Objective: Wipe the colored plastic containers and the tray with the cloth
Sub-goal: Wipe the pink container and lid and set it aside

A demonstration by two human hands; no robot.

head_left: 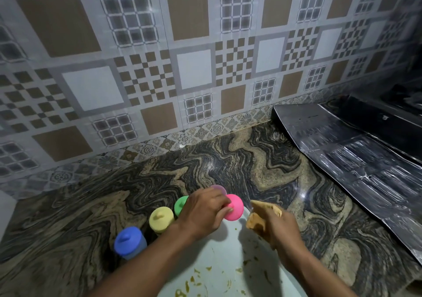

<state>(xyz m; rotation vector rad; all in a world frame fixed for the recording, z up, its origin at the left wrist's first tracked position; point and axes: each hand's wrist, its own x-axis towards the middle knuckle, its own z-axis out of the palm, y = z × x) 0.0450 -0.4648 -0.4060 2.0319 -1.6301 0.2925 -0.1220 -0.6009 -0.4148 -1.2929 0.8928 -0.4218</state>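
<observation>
My left hand [203,214] grips the pink container [235,207] by its lid knob, over the far edge of the pale tray [228,251]. A purple container [218,189] peeks out just behind my left hand. To the left of the tray, green [180,204], yellow [160,219] and blue [129,242] containers stand in a row on the counter. My right hand [276,226] is shut on a crumpled tan cloth [262,214], close to the right of the pink container. Yellowish-brown smears dot the tray near me.
The swirled granite counter [262,159] runs back to a patterned tile wall [194,68]. A sheet of shiny dark foil [354,155] covers the counter at the right.
</observation>
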